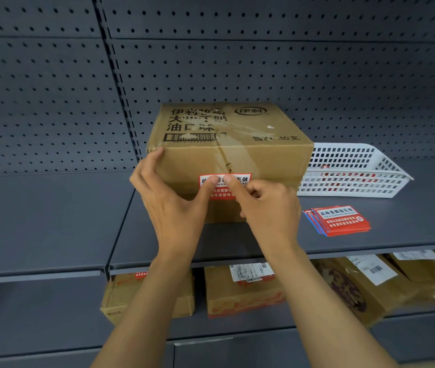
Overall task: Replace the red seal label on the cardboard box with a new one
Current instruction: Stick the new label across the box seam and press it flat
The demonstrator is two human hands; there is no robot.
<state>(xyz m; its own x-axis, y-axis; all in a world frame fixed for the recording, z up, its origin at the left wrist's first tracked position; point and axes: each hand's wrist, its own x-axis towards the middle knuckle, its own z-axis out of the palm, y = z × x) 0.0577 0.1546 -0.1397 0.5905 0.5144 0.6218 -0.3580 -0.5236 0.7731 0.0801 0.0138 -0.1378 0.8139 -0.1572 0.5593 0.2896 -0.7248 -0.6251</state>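
- Where the grey shelf point(51, 221) runs across, the cardboard box point(237, 160) is set squarely, front face toward the camera.
- The left hand point(174, 208), spread open, is braced on the box's left corner, thumb on the label.
- The right hand point(269, 208), fingers curled, is pressed on by its thumb.
- The red seal label point(225, 185) is stuck long axis horizontal; its middle is hidden by thumbs.

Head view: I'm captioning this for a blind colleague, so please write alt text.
Both hands, left hand and right hand, press a red seal label onto the front of a cardboard box on a grey shelf. A stack of spare labels and a white basket sit to its right.
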